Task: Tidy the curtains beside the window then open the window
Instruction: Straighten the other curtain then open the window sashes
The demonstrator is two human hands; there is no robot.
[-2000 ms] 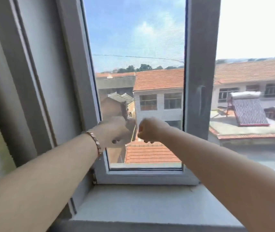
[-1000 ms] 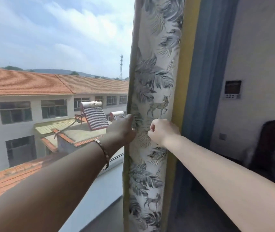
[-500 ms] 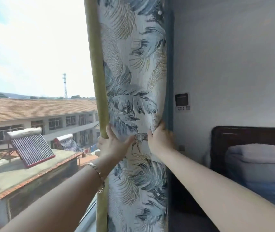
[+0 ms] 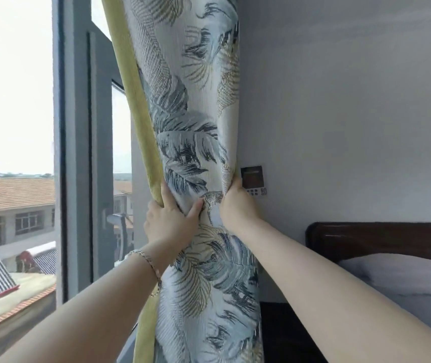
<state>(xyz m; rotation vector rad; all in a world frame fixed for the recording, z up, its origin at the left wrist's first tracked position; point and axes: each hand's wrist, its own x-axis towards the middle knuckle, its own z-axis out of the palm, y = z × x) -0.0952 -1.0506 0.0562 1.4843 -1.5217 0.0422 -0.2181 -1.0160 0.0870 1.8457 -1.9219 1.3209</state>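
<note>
Both hands (image 4: 172, 221) squeeze the gathered curtain (image 4: 196, 132) beside the window (image 4: 78, 153).

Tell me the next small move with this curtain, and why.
Probably squeeze the curtain tighter and press it back toward the wall. The left hand and right hand already pinch it into a waist, but the fabric below bulges loose.

Left of my left hand (image 4: 168, 221): window frame (image 4: 78, 153) blocks | right of my right hand (image 4: 238, 205): wall panel (image 4: 253, 180) close, headboard (image 4: 379, 241) below | between: gathered curtain (image 4: 196, 127).
</note>
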